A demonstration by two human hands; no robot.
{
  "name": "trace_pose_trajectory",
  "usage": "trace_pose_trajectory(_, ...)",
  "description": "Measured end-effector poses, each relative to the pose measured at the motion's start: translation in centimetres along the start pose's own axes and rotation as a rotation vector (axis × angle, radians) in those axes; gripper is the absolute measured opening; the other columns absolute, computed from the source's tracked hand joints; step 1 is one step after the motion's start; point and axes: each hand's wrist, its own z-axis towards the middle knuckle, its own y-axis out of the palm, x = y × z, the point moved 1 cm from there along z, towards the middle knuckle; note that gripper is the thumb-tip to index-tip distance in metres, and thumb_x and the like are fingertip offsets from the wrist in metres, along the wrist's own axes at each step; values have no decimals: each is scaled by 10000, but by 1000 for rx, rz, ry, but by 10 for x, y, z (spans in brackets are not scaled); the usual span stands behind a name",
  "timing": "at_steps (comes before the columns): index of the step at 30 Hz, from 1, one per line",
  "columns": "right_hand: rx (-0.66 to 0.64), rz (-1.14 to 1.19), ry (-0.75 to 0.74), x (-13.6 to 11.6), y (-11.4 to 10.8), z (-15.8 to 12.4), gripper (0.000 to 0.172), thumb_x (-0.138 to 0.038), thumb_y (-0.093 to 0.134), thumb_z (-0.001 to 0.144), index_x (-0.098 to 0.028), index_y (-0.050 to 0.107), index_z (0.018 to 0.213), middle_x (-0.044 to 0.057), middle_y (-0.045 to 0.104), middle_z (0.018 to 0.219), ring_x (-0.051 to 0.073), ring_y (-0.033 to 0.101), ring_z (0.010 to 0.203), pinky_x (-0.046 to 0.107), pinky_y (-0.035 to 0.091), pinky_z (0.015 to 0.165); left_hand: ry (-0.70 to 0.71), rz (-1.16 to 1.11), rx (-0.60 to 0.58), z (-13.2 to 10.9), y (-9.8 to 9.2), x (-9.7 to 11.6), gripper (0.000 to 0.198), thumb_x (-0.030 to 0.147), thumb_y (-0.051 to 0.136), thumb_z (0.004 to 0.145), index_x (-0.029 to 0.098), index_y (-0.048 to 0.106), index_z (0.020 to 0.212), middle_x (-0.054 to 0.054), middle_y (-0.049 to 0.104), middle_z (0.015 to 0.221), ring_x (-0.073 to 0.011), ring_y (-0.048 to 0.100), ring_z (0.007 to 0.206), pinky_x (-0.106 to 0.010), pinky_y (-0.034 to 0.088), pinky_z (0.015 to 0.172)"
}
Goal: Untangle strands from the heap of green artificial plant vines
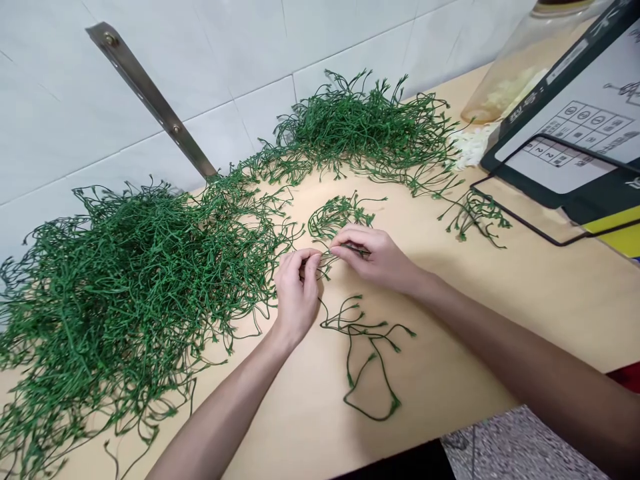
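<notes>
Fingers and thumb of my left hand (pixel 297 283) are pinched together over the middle of the table, close to the fingertips of my right hand (pixel 373 253). A thin green plastic stem runs between the two pinches, and part of it shows under my right fingers. Just beyond my hands lies a small bunch of green stems (pixel 333 213). Nearer to me, several loose green stems (pixel 370 327) with little forked tips are spread out. A big heap of the same green stems (pixel 150 267) covers the table left of my left hand.
Another heap of green stems (pixel 360 127) lies against the tiled wall (pixel 240 47), with a few stray stems (pixel 475 213) to its right. A metal strip (pixel 150 100) leans at the wall. At right stand a clear jar (pixel 510 73) and a printed dark-edged board (pixel 575 133) with a black wire frame (pixel 530 230).
</notes>
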Motion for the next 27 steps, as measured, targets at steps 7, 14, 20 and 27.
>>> trace_pose_trajectory(7, -40, 6, -69, -2, 0, -1, 155, -277, 535, 949, -196, 642, 871, 62, 662, 831, 181, 613, 771, 322, 500, 697, 67, 71, 20, 0, 0, 2, 258, 290, 433, 990, 206, 562, 783, -24, 614, 802, -171, 528, 798, -307, 404, 772)
trace_pose_trajectory(14, -62, -40, -81, -7, 0, -2, 144, -251, 510, 948, -181, 608, 869, 55, 627, 825, 148, 579, 717, 266, 472, 587, 107, 89, -7, 1, -1, 1, 307, 321, 365, 1016, 210, 539, 789, -40, 599, 831, -186, 505, 841, -331, 391, 800)
trace_pose_trajectory(20, -47, -101, -76, -9, 2, -4, 127, -233, 489, 946, -194, 590, 879, 57, 606, 842, 150, 565, 725, 265, 483, 574, 117, 54, -92, 0, -1, 2, 364, 355, 356, 1015, 211, 555, 747, -53, 600, 840, -198, 499, 859, -345, 406, 807)
trace_pose_trajectory(27, -6, -196, -63, -13, 2, -5, 135, -237, 472, 943, -195, 594, 901, 73, 622, 868, 167, 579, 758, 288, 502, 606, 78, -31, -99, 4, -5, 5, 402, 393, 409, 996, 208, 611, 702, -58, 626, 852, -200, 524, 892, -353, 431, 828)
